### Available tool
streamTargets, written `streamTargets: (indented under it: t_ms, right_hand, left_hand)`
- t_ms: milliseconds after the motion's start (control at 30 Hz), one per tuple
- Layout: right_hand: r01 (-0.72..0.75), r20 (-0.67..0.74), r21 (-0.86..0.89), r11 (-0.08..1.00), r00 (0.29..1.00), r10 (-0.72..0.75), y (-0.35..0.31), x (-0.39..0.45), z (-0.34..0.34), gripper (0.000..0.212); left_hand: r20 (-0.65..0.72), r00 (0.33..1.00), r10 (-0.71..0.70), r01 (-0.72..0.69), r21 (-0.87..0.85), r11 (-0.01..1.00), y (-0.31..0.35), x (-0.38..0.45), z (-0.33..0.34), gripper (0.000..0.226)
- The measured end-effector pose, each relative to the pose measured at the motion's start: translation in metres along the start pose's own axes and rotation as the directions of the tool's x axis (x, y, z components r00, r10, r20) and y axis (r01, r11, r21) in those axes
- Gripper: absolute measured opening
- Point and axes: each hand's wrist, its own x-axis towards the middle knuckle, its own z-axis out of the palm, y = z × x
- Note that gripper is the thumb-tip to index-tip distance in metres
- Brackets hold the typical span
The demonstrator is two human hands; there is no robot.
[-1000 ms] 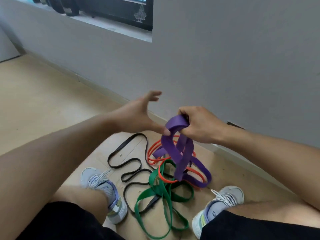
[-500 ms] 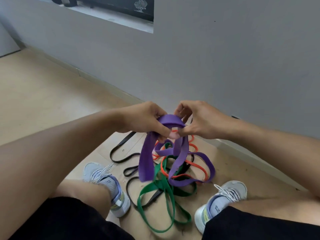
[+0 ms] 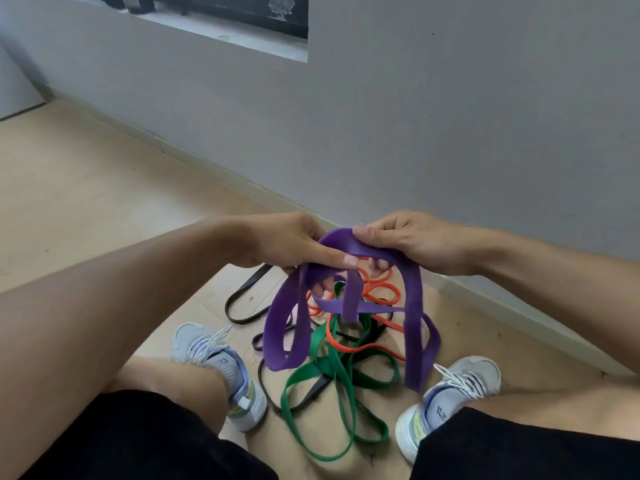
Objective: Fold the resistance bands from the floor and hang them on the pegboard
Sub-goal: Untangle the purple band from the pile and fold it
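A wide purple resistance band [image 3: 414, 317] hangs in loops above the floor, held up by both hands. My left hand [image 3: 287, 242] pinches its left part between thumb and fingers. My right hand [image 3: 412, 242] grips the top of the band, thumb on its upper face. Below them a green band [image 3: 332, 379], an orange band [image 3: 381, 296] and a black band [image 3: 242, 299] lie tangled on the wooden floor between my feet. No pegboard shows in this view.
A grey wall [image 3: 450, 133] with a baseboard runs just behind the pile. My left shoe [image 3: 221, 368] and right shoe [image 3: 450, 400] flank the bands, with my knees in black shorts at the bottom. Bare floor [image 3: 69, 188] stretches to the left.
My left hand, open a second ago, has taken hold of the purple band. Both hands have spread apart, so the band now hangs in wider loops, lifted higher off the pile.
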Motion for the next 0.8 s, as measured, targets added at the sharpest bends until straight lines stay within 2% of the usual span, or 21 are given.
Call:
streamTargets:
  t_ms: [133, 200, 267, 333, 433, 533, 567, 700, 800]
  right_hand:
    - [0.018, 0.03, 0.082, 0.996, 0.999, -0.02, 0.0, 0.002, -0.002, 0.074]
    - [0.026, 0.03, 0.067, 0.997, 0.999, -0.028, 0.001, 0.002, -0.002, 0.069]
    - [0.007, 0.027, 0.009, 1.0, 1.0, -0.007, 0.004, 0.003, -0.002, 0.051]
    - [-0.02, 0.009, -0.094, 0.995, 1.0, 0.021, 0.009, 0.004, -0.003, 0.04]
    - [-0.053, 0.016, -0.123, 0.991, 0.998, 0.056, 0.015, 0.004, -0.006, 0.055]
    - [-0.016, 0.042, -0.234, 0.972, 0.999, 0.027, 0.02, 0.003, -0.004, 0.083]
    - [-0.003, 0.012, -0.269, 0.963, 1.0, 0.007, 0.021, 0.005, -0.001, 0.083]
    - [0.035, -0.197, -0.236, 0.971, 0.977, -0.083, 0.02, 0.014, 0.012, 0.048]
    - [0.054, -0.333, -0.242, 0.969, 0.933, -0.135, 0.021, 0.022, 0.01, 0.035]
  left_hand:
    - [0.126, 0.991, -0.04, 0.046, -0.049, 0.998, -0.001, -0.002, 0.007, 0.032]
    - [0.141, 0.989, -0.037, 0.044, -0.045, 0.998, -0.002, -0.002, 0.008, 0.036]
    - [0.088, 0.996, -0.027, 0.03, -0.036, 0.999, -0.003, -0.001, 0.008, 0.041]
    - [-0.021, 1.0, 0.016, -0.017, -0.037, 0.999, -0.002, 0.0, 0.006, 0.04]
    - [-0.16, 0.981, 0.105, -0.11, -0.025, 0.994, 0.002, 0.001, 0.004, 0.024]
    - [-0.22, 0.953, 0.209, -0.216, -0.008, 0.976, 0.006, 0.001, 0.002, 0.028]
    - [-0.225, 0.944, 0.241, -0.253, -0.023, 0.967, 0.009, 0.0, 0.003, 0.028]
    - [-0.301, 0.865, 0.401, -0.451, -0.118, 0.885, 0.022, -0.007, 0.003, 0.016]
    - [-0.435, 0.793, 0.425, -0.566, -0.271, 0.779, 0.028, -0.012, -0.007, 0.014]
